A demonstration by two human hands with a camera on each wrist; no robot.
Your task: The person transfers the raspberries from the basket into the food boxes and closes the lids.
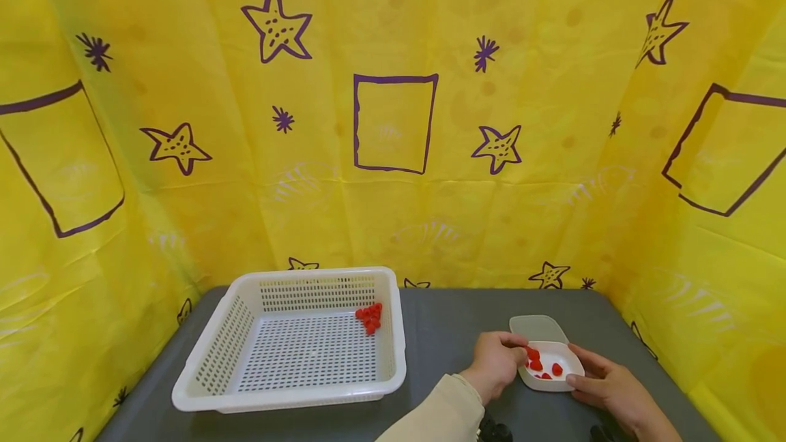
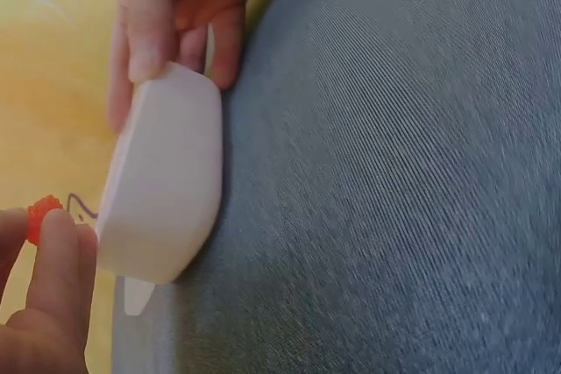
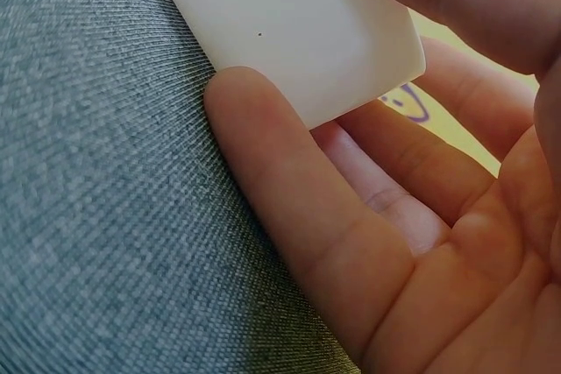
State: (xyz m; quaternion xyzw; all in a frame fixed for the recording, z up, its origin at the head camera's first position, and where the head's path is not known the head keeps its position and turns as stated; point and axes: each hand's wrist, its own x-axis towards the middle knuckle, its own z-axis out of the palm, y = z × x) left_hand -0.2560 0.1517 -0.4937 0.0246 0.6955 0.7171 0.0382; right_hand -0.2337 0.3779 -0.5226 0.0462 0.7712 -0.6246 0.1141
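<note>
Between its thumb and fingertips my left hand [image 1: 494, 362] pinches a red raspberry [image 2: 44, 218], at the left rim of a small white plastic container [image 1: 550, 385]. Several more raspberries [image 1: 557, 369] lie inside that container. From the opposite side my right hand [image 1: 617, 391] grips the container, thumb at the rim and fingers round its corner. The right wrist view shows the fingers [image 3: 307, 216] of that hand along the container's outer wall, low against the table.
A translucent lid [image 1: 537, 327] lies just behind the container. To the left stands a large white slotted basket [image 1: 285, 398] with several raspberries [image 1: 370, 317] in its far right corner. The grey table [image 1: 454, 319] is enclosed by yellow patterned curtains [image 1: 393, 237].
</note>
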